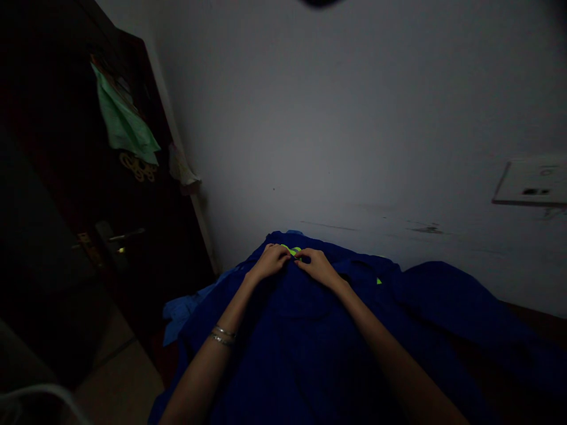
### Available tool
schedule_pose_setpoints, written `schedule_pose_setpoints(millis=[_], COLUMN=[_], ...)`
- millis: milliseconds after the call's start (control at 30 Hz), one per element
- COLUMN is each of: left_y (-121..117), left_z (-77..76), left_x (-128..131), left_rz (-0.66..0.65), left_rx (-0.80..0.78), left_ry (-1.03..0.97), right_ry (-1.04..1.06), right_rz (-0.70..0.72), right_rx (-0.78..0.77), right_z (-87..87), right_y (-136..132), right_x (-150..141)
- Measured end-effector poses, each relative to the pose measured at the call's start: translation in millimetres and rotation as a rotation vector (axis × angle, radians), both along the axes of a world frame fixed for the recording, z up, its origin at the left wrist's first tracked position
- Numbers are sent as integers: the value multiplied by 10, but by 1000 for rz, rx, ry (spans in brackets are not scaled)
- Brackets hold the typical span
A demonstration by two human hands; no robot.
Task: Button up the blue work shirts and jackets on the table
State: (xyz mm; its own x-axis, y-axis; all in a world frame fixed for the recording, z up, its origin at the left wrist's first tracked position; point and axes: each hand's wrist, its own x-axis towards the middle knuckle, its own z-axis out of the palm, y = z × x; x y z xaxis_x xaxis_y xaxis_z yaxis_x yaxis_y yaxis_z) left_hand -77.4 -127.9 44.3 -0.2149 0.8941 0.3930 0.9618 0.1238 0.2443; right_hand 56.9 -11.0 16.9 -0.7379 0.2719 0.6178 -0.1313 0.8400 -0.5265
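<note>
A dark blue garment [292, 342] with a yellow-green patch [290, 249] near its far end lies spread out in front of me. At that patch, my left hand [273, 260] has its fingers closed in a pinch on the garment. Close beside it on the right, my right hand [313, 263] pinches the same area between thumb and fingers. A small dark spot shows between the fingertips, too small to make out. Silver bracelets [222, 335] circle my left wrist. The room is dim, so folds and seams are hard to see.
Lighter blue cloth [179, 313] sticks out on the left. A wall [336, 130] rises behind the garment, with a socket plate [534, 182] at right. On the left stands a dark door [57, 177] with a metal handle [126, 235] and a hanging green cloth [124, 121].
</note>
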Motion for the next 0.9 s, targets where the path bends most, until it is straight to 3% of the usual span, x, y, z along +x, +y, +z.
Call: schedule_pose_setpoints(millis=[167, 300, 433, 533, 633, 767, 900], left_y=[-33, -79, -125, -146, -139, -87, -21], left_z=[148, 278, 398, 425, 375, 251, 147], left_x=[160, 250, 272, 267, 277, 287, 233], left_rz=[-82, -116, 168, 300, 221, 153, 127], left_rx=[43, 203, 420, 252, 30, 14, 38], left_ry=[-30, -111, -236, -497, -881, -1126, -1214], right_ry=[41, 76, 79, 97, 83, 58, 50], right_rz=[55, 70, -47, -126, -138, -111, -49], right_rx=[-44, -39, 61, 160, 309, 420, 323], right_z=[68, 139, 174, 163, 130, 67, 55], right_y=[-8, 10, 17, -17, -69, -115, -103], right_x=[32, 74, 124, 151, 162, 160, 165])
